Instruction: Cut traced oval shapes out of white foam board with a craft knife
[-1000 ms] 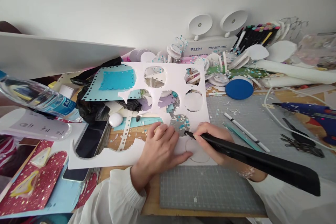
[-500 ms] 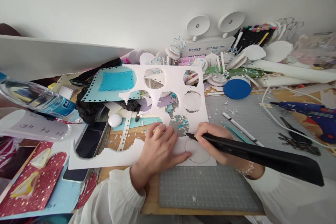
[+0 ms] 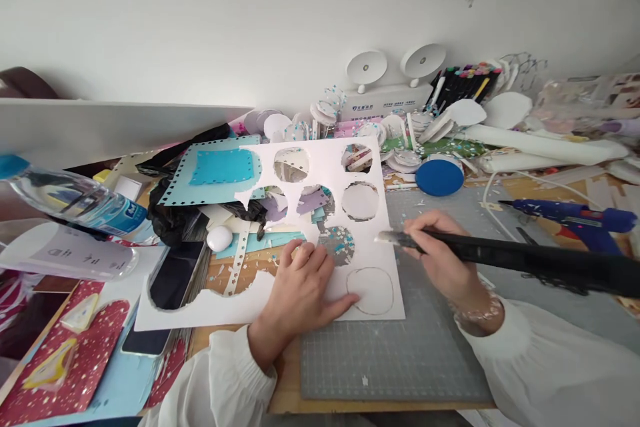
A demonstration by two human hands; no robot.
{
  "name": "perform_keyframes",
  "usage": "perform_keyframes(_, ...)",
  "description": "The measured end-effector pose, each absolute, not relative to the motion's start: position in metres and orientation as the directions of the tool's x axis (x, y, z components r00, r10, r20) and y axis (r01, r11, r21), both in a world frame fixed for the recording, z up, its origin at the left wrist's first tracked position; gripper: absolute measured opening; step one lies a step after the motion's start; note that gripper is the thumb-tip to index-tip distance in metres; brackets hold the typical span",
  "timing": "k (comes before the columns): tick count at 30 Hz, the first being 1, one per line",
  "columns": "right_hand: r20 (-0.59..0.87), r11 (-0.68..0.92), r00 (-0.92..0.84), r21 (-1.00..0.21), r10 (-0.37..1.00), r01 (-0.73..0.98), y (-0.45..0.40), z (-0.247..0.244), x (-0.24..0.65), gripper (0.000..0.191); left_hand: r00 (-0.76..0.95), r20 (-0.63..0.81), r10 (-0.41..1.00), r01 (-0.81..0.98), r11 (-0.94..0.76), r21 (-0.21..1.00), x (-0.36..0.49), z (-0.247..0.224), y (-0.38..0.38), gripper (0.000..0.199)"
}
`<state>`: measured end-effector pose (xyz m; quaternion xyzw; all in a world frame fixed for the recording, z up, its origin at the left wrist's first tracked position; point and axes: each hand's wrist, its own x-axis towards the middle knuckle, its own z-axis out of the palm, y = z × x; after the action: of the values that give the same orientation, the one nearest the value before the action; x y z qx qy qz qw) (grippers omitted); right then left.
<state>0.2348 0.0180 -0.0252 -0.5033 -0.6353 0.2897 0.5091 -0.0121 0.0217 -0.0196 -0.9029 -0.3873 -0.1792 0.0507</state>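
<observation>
My left hand (image 3: 303, 287) presses down on a white foam board (image 3: 383, 260), its thumb out to the right and its fingers resting on the sheet. Several round holes have been cut through the board. A pencilled circle (image 3: 371, 291) lies at its lower right corner, just beyond my left thumb. In my right hand (image 3: 443, 257) is a long black cutter knife (image 3: 505, 252), gripped near its pale, blurred tip. That tip is over the board's right edge, above the pencilled circle; whether it touches is unclear.
A grey cutting mat (image 3: 390, 360) lies beneath the board. To the right is a blue glue gun (image 3: 565, 212) with a white cord. A blue disc (image 3: 439, 177) sits behind the mat. Left are a water bottle (image 3: 75, 197) and a phone (image 3: 175, 280). White foam discs (image 3: 465, 112) crowd the back.
My right hand has drawn the knife from beside the pencilled circle up and to the right, uncovering the circle. My left hand stays on the board. The view has tilted slightly.
</observation>
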Motion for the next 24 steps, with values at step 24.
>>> perform_keyframes(24,-0.088,-0.113,-0.482,-0.993,0.872,-0.023,0.004,0.002,0.254,0.050,0.703,0.393,0.592,0.661,-0.748,-0.055,-0.015,0.041,0.016,0.072)
